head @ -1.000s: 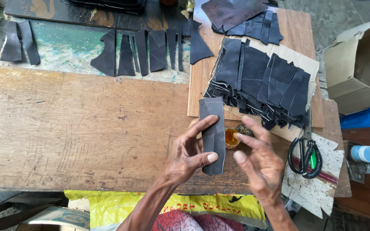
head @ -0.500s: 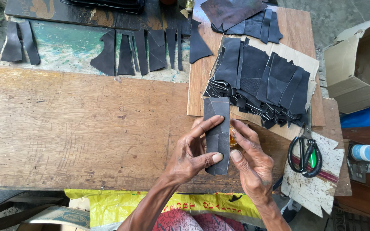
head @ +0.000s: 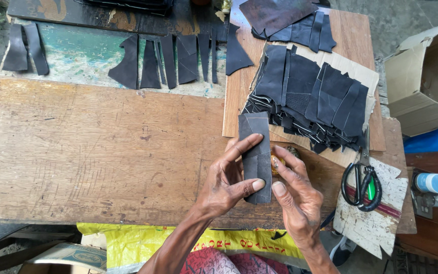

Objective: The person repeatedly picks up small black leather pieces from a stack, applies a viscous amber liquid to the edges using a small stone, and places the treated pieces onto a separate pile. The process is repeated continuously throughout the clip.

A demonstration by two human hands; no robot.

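Head view, dark creased leather strip (head: 256,155), pinched upright by left hand (head: 225,183)

The right hand (head: 297,200), which a second ago sits lower right of the dark leather strip (head: 256,155) with fingers spread near the small amber pot (head: 280,163), now lies against the strip's right edge, mostly covering that pot. The strip stands straighter than before. The left hand's (head: 226,180) forefinger lies further across the strip's face.
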